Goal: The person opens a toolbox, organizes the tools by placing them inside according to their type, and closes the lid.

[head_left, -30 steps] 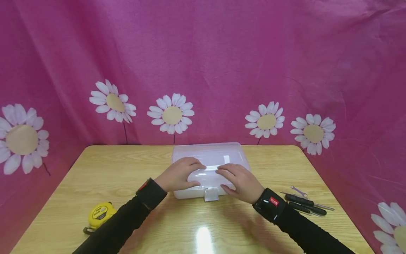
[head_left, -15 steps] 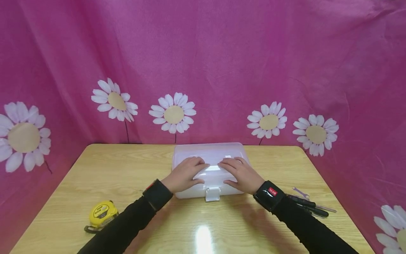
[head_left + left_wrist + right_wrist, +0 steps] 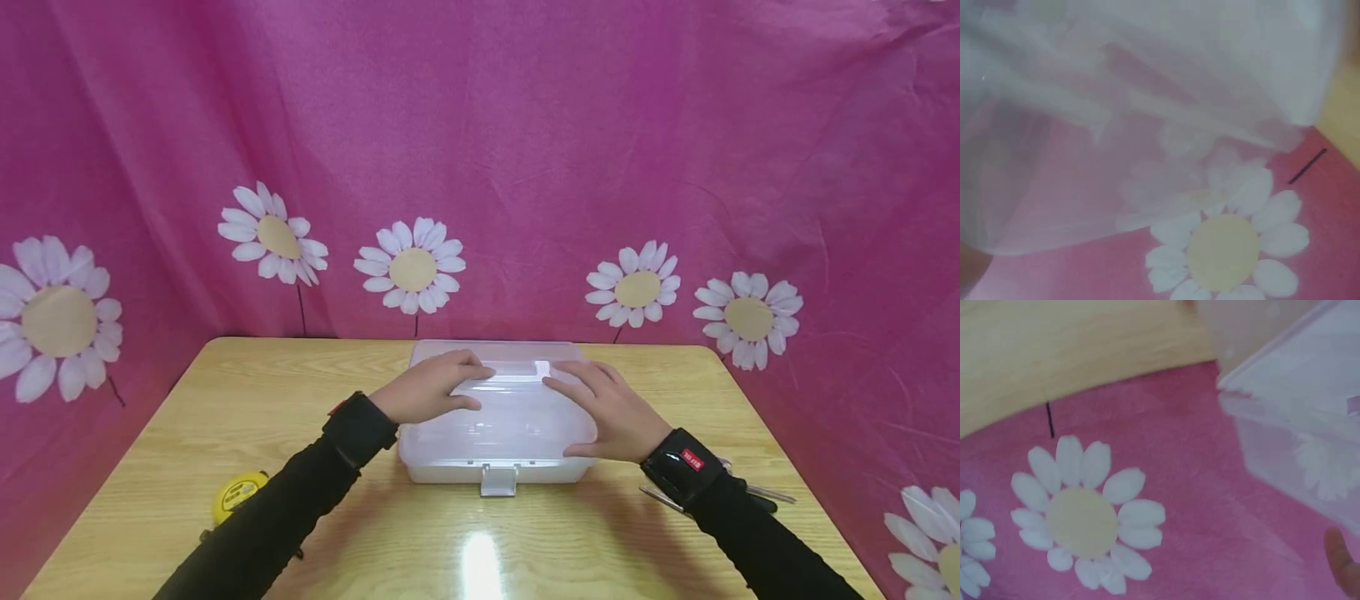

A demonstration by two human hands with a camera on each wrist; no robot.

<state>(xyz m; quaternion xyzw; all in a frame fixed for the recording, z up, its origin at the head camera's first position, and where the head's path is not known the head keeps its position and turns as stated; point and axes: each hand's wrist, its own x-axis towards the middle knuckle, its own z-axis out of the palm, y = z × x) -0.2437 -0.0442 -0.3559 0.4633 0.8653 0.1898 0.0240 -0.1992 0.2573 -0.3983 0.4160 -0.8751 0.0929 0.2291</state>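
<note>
A translucent plastic box [image 3: 510,425] with a lid and a front latch [image 3: 498,481] stands at the back middle of the table. The left hand [image 3: 429,387] is over the lid's left part, fingers extended and thumb apart. Over the lid's right part the right hand [image 3: 611,408] is spread, its thumb by the front right corner. Whether either hand touches the lid cannot be told. In the left wrist view the clear plastic [image 3: 1085,162] fills the upper part; the right wrist view shows the box [image 3: 1297,437] and a fingertip [image 3: 1340,556].
A yellow tape measure [image 3: 236,496] lies at the left, partly behind the left sleeve. Screwdrivers [image 3: 771,493] lie at the right, partly under the right sleeve. A pink curtain [image 3: 510,167] with flowers hangs behind the table [image 3: 315,367].
The right hand has moved right and its fingers are spread wider; the left hand has shifted slightly up and left. The box's front edge now appears lower and straighter.
</note>
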